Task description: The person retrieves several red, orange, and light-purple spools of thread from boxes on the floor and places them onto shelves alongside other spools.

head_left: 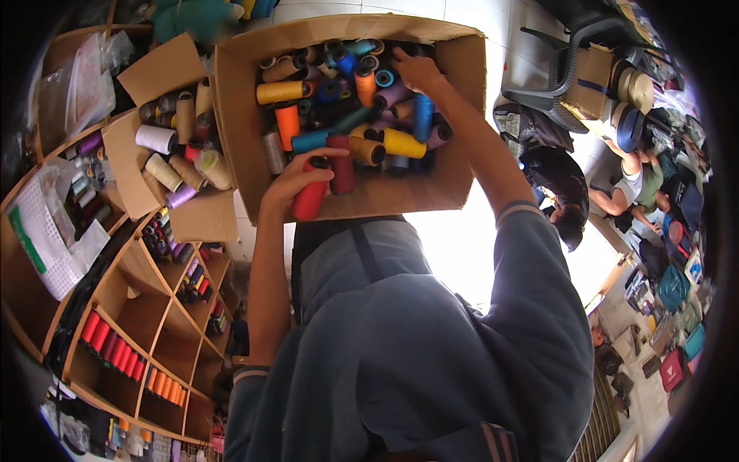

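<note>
Red thread spool (309,198) gripped by left hand (296,179); cardboard box (239,115) crowded with spools.

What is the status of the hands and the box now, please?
Left hand gripping red thread cone. Right hand reaching among spools at far side of cardboard box. Nothing blocking either hand.

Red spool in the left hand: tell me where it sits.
In the head view the red spool is at the big box's lower left, gripped by the left hand, beside a dark red spool.

Tailoring workshop (thread cones (346,108) in boxes, shelved spools (115,346))
</note>
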